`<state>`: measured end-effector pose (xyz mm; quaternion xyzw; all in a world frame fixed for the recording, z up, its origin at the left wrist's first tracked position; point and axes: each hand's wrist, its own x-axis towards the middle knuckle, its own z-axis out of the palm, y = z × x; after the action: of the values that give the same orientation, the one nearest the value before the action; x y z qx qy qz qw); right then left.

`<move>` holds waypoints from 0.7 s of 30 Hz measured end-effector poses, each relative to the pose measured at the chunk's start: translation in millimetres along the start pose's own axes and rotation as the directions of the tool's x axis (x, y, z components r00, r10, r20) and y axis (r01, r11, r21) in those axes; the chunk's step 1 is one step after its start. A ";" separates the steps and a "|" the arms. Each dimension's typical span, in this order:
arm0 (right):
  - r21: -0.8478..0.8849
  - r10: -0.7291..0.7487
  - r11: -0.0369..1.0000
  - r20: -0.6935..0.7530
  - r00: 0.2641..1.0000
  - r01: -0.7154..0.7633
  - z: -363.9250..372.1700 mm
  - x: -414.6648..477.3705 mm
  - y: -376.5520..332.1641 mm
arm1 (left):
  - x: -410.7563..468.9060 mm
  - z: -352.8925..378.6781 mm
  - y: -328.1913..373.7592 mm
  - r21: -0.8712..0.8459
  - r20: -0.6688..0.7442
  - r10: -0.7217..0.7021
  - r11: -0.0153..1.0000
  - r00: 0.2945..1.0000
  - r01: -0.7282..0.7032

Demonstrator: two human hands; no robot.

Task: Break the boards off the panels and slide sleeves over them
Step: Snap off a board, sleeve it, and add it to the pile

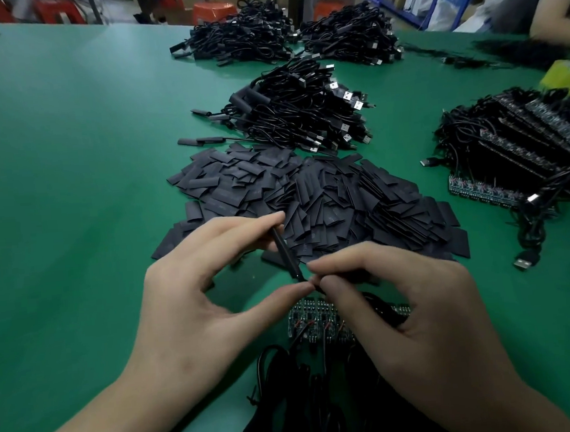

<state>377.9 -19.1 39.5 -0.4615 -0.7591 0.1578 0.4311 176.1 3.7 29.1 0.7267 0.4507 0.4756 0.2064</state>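
Observation:
My left hand [194,289] pinches a flat black sleeve [284,249] between forefinger and thumb, holding it edge-on above the table. My right hand [404,308] pinches something small and dark at the sleeve's lower end; its fingers hide what it is. Under both hands lies a panel of small boards [314,321] with red and black wires, its cables [300,400] running toward me. A big heap of loose black sleeves [309,194] lies just beyond my hands.
A pile of sleeved cables [303,113] lies behind the sleeves, with two more cable piles [297,32] farther back. Stacked board panels with cables [521,145] sit at the right. Another person's arm [556,18] rests at the far right. The green table mat [71,163] stretches left.

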 end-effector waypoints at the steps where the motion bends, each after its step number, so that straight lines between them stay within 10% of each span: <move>1: -0.012 0.005 1.000 -0.003 1.000 -0.005 -0.6 0.5 -0.2 | 0.0 -0.3 0.8 0.013 0.000 0.016 1.000 1.000 -0.016; 14: 0.035 0.049 0.998 0.085 0.995 -0.053 -1.1 0.9 2.3 | -0.2 0.1 -5.0 0.015 -0.016 0.079 0.997 0.997 -0.079; 21: -0.201 0.035 0.980 0.208 0.978 0.008 -2.1 0.7 10.4 | 0.4 4.1 -14.8 -0.367 -0.100 -0.111 0.928 0.989 0.067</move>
<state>385.3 -13.4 34.4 -0.4886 -0.8092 0.1312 0.2986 173.0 12.0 16.7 0.6252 0.3990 0.5834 0.3310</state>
